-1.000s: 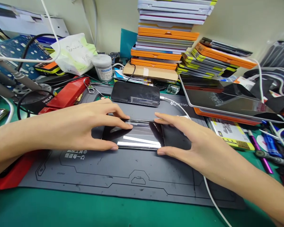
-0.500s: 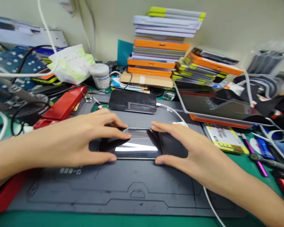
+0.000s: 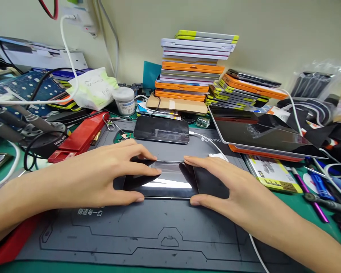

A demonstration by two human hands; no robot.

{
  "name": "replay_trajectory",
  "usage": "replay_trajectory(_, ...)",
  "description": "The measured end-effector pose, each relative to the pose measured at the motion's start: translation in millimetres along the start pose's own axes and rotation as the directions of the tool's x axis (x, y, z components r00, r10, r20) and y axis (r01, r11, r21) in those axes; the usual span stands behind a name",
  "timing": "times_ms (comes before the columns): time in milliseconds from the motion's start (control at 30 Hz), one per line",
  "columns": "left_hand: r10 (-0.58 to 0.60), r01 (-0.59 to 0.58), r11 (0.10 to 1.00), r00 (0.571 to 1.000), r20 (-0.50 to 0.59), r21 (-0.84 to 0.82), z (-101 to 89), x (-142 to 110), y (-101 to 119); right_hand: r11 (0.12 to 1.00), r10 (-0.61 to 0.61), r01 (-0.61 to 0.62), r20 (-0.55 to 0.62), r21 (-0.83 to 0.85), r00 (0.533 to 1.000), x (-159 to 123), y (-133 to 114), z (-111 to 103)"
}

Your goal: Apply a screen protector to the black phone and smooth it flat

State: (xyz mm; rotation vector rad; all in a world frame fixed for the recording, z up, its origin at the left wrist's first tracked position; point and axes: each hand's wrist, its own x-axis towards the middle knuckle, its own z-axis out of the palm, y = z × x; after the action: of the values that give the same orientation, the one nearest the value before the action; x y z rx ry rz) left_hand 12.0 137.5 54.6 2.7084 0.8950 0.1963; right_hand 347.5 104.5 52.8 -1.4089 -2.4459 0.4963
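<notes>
A smartphone (image 3: 170,180) with a dark glossy screen lies sideways, close to or on the grey work mat (image 3: 125,235), and bright light reflects across its glass. My left hand (image 3: 110,174) grips its left part, thumb along the near edge, one finger at the far edge and another resting on the screen. Around the right end, my right hand (image 3: 224,180) pinches the phone between a thumb at the near edge and fingers at the far edge. Behind it lies a second black phone (image 3: 161,129) with a white cable (image 3: 207,137) plugged into its right end.
Stacked flat boxes (image 3: 191,70) rise against the wall. At right rests a tablet (image 3: 261,131), near a yellow-and-white package (image 3: 272,173) and a purple pen-like tool (image 3: 309,195). A red tool (image 3: 81,134), a white tub (image 3: 124,101) and a black-based stand (image 3: 47,138) are at left.
The whole view has shifted, so everything appears slightly lower and sharper. Both hands keep their hold on the phone, with little visible change in finger position.
</notes>
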Motion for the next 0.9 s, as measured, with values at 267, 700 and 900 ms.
replay_trajectory(267, 0.013, -0.013, 1.000, 1.000, -0.025, 0.021, 0.3, 0.8, 1.5, 0.997, -0.048, 0.047, -0.007, -0.059, 0.999, -1.7, 0.0, 1.2)
replay_trajectory(700, 0.037, -0.035, 0.998, 0.999, -0.030, 0.053, 2.1, 1.2, 1.5, 0.982, -0.154, 0.144, -0.085, -0.119, 0.984, -2.7, 2.3, 4.5)
replay_trajectory(900, 0.045, -0.043, 0.997, 0.999, -0.027, 0.071, 3.5, 1.0, 0.8, 0.982, -0.159, 0.148, -0.092, -0.119, 0.983, -2.5, 2.6, 4.0)
